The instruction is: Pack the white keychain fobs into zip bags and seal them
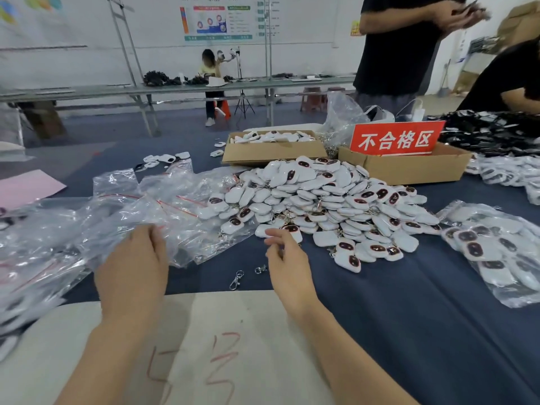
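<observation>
A big heap of white keychain fobs [321, 200] with dark red faces lies on the blue cloth at the centre. Clear zip bags [140, 206] with red seal lines are spread out to its left. My left hand [134, 267] rests at the near edge of those bags, fingertips on the plastic; whether it pinches a bag is unclear. My right hand [287, 264] hovers just in front of the heap with fingers loosely curled, holding nothing, close to one fob [292, 230] at the heap's near edge.
Two loose metal clasps [236, 280] lie between my hands. Filled bags of fobs [493, 252] sit at the right. Two cardboard boxes [271, 153] stand behind the heap, one with a red sign [397, 138]. A paper sheet [222, 346] lies near me. People stand at the far right.
</observation>
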The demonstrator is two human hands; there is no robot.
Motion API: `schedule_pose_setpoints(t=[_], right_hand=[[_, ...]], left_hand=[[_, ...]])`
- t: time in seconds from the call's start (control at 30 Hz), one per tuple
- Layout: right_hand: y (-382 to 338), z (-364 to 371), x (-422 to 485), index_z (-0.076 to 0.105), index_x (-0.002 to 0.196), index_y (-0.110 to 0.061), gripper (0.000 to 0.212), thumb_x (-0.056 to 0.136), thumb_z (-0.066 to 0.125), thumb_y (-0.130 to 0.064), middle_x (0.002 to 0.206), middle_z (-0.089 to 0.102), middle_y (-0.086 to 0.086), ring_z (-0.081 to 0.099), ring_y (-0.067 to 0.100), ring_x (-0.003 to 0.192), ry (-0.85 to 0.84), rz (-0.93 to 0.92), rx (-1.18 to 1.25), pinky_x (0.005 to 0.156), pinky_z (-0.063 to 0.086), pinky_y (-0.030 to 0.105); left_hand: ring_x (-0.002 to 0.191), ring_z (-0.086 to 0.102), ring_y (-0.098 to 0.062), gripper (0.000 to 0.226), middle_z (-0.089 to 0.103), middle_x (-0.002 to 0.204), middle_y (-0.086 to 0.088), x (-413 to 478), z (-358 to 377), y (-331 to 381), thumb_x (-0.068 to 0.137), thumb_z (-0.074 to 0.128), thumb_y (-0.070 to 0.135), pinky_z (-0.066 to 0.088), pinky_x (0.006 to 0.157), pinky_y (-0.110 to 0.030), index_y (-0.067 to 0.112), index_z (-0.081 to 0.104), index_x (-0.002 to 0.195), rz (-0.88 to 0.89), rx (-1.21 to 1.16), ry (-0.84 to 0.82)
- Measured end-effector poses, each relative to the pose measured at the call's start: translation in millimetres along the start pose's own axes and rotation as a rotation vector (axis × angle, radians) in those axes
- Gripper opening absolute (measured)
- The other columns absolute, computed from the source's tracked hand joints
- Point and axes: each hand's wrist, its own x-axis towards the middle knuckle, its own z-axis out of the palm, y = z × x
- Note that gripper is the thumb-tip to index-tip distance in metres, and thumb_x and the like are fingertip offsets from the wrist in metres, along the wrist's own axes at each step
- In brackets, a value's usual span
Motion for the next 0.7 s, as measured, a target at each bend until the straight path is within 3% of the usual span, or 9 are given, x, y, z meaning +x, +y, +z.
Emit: schedule_pose_setpoints(t=[0.1,0.17,0.23,0.3,0.4,0.47,0.57,0.63,0.7], right_hand=[[-9.9,-4.9,2.9,0.06,0.116,-0.044,0.024,0.103,0.044,-0.03,0.108,0.068,-0.022,0.066,0.003,0.095,-0.021,0.028,0.172,0.069,0.048,0.008],[-23.4,-9.0,8.6,0.059,0.127,-0.038,0.028,0.102,0.048,-0.043,0.113,0.069,-0.018,0.068,0.0,0.101,-0.1,0.094,0.373,0.081,0.054,0.014],[-36.1,-15.5,14.8,0.062,0.125,-0.033,0.033,0.1,0.049,-0.051,0.118,0.072,-0.008,0.07,0.01,0.106,-0.158,0.18,0.553,0.093,0.056,0.031],[-42.3,-24.2,18.1,0.072,0.106,-0.035,0.034,0.098,0.048,-0.057,0.11,0.075,-0.004,0.072,0.015,0.102,-0.139,0.196,0.581,0.091,0.057,0.037],[-40.4,-33.9,14.6,0.074,0.077,-0.033,0.046,0.098,0.044,-0.061,0.069,0.07,-0.018,0.065,-0.006,0.064,0.044,0.123,0.467,0.061,0.052,0.013],[-35.5,-41.5,10.9,0.062,0.068,-0.023,0.05,0.1,0.044,-0.057,0.05,0.053,-0.016,0.05,-0.003,0.045,0.152,0.055,0.366,0.046,0.041,0.01],[-30.5,-55.4,6.5,0.051,0.067,-0.018,0.048,0.103,0.044,-0.049,0.046,0.048,-0.012,0.045,0.003,0.037,0.239,0.0,0.313,0.04,0.04,0.015],[-28.4,-65.5,6.5,0.058,0.078,-0.014,0.044,0.104,0.043,-0.047,0.048,0.057,-0.007,0.052,0.006,0.038,0.307,0.036,0.305,0.039,0.043,0.018],[-23.7,-71.8,6.5,0.06,0.085,-0.018,0.04,0.105,0.041,-0.046,0.05,0.062,-0.006,0.056,0.007,0.04,0.331,0.047,0.189,0.041,0.045,0.021]], left_hand=[[0.082,0.064,-0.03,0.023,0.073,0.086,0.001,-0.9,-26.7,25.9,0.107,0.04,0.033,0.043,0.069,-0.036,0.022,0.06,0.113,0.211,-0.32,-0.005],[0.076,0.062,-0.006,0.014,0.071,0.087,0.02,-5.3,-36.9,47.6,0.107,0.047,0.032,0.044,0.068,-0.016,0.037,0.059,0.109,0.302,-0.644,-0.136],[0.075,0.064,0.003,0.023,0.072,0.09,0.021,-12.1,-37.1,65.1,0.105,0.053,0.02,0.044,0.064,-0.006,0.039,0.061,0.113,0.309,-0.918,-0.3],[0.081,0.07,0.0,0.033,0.075,0.093,0.013,-19.8,-31.4,73.8,0.103,0.054,0.005,0.052,0.069,-0.01,0.032,0.061,0.121,0.237,-1.088,-0.428],[0.087,0.073,-0.006,0.027,0.077,0.094,0.009,-31.1,-16.9,74.7,0.104,0.053,0.01,0.054,0.071,-0.014,0.032,0.065,0.113,0.123,-1.106,-0.421],[0.077,0.072,-0.005,0.016,0.076,0.087,0.008,-37.3,-7.2,72.9,0.105,0.052,0.025,0.052,0.062,-0.011,0.029,0.068,0.106,0.046,-1.041,-0.358],[0.073,0.069,-0.002,0.022,0.076,0.085,0.011,-40.8,5.1,65.4,0.106,0.05,0.03,0.05,0.056,-0.011,0.022,0.07,0.107,-0.109,-1.003,-0.236],[0.079,0.071,-0.014,0.024,0.076,0.088,0.001,-41.0,10.2,60.6,0.106,0.051,0.031,0.058,0.065,-0.024,0.018,0.071,0.108,-0.194,-1.03,-0.268],[0.073,0.07,-0.019,0.024,0.076,0.086,-0.006,-44.5,13.5,59.6,0.106,0.051,0.031,0.056,0.055,-0.027,0.018,0.071,0.107,-0.209,-1.044,-0.33]])
